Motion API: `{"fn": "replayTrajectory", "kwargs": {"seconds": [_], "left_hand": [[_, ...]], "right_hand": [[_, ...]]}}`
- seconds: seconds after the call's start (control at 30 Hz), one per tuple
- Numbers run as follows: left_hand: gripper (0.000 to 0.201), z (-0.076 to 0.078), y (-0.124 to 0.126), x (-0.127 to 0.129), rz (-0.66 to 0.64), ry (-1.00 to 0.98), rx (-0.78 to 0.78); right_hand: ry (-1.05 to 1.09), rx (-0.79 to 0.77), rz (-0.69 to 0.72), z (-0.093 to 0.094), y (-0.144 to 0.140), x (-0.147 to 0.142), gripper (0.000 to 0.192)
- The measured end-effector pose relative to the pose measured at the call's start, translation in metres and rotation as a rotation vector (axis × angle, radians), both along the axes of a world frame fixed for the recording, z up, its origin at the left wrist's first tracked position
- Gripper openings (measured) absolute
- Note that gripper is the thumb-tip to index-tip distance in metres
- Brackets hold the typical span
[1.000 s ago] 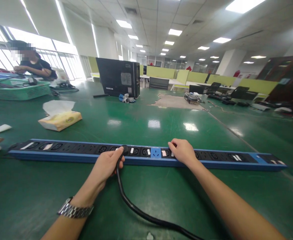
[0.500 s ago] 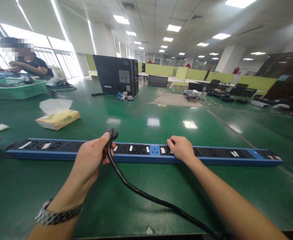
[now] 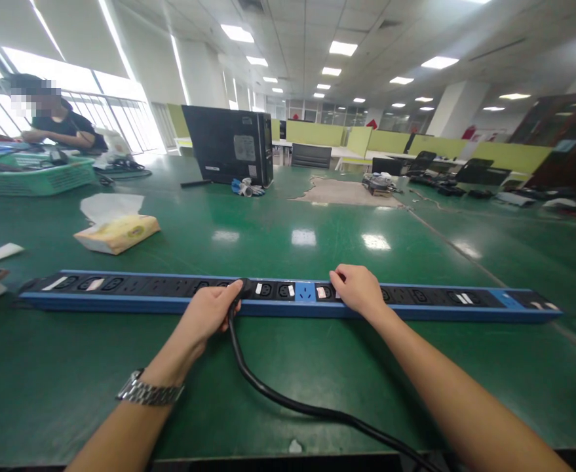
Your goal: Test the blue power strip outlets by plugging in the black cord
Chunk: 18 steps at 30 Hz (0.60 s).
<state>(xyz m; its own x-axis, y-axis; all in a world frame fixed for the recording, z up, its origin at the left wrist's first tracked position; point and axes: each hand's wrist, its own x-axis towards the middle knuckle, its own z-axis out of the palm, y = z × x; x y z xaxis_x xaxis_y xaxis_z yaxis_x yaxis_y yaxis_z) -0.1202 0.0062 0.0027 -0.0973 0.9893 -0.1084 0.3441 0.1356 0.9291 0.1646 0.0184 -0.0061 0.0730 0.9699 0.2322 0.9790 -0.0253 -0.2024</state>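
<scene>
A long blue and black power strip (image 3: 278, 311) lies across the green table in front of me. My left hand (image 3: 213, 309) is closed around a black power plug (image 3: 244, 287), holding it against the strip's sockets left of the middle. Whether its pins are in a socket is hidden. From the plug a thick black cord (image 3: 288, 404) curves down to the table's front edge. Just right of the blue middle socket (image 3: 305, 292), my right hand (image 3: 359, 288) grips the strip with curled fingers, partly hidden behind it.
On the left are a tissue pack (image 3: 118, 233) and a green basket (image 3: 42, 177) with cables. A black computer case (image 3: 229, 145) stands at the back, gloves (image 3: 247, 188) before it. A person (image 3: 61, 121) sits far left. Cluttered equipment (image 3: 382, 183) lies at the back right.
My left hand has moved right and down with the plug, from above the strip onto its sockets. My right hand keeps its place on the strip.
</scene>
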Motion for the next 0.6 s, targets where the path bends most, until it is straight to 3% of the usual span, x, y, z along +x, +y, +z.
{"fn": "replayTrajectory", "kwargs": {"seconds": [0.17, 0.23, 0.33, 0.47, 0.53, 0.6], "left_hand": [[0.044, 0.009, -0.008, 0.007, 0.041, -0.126, 0.071], [0.045, 0.014, -0.010, 0.026, 0.029, -0.200, 0.128], [0.048, 0.018, -0.010, 0.066, -0.100, -0.157, 0.177], [0.053, 0.015, -0.007, 0.100, -0.345, 0.036, 0.212], [0.048, 0.015, -0.001, 0.093, -0.548, 0.141, 0.222], [0.037, 0.017, 0.007, 0.073, -0.596, 0.227, 0.306]], "right_hand": [[0.030, 0.036, 0.018, -0.002, 0.001, 0.003, 0.036], [0.069, 0.133, 0.031, 0.002, -0.001, 0.002, 0.035], [0.281, 0.216, 0.067, 0.020, -0.004, -0.010, 0.043], [0.480, -0.138, 0.221, 0.046, -0.008, -0.034, 0.041], [0.430, -0.308, 0.228, 0.052, -0.007, -0.041, 0.032], [0.371, -0.356, 0.230, 0.053, -0.004, -0.043, 0.029]]}}
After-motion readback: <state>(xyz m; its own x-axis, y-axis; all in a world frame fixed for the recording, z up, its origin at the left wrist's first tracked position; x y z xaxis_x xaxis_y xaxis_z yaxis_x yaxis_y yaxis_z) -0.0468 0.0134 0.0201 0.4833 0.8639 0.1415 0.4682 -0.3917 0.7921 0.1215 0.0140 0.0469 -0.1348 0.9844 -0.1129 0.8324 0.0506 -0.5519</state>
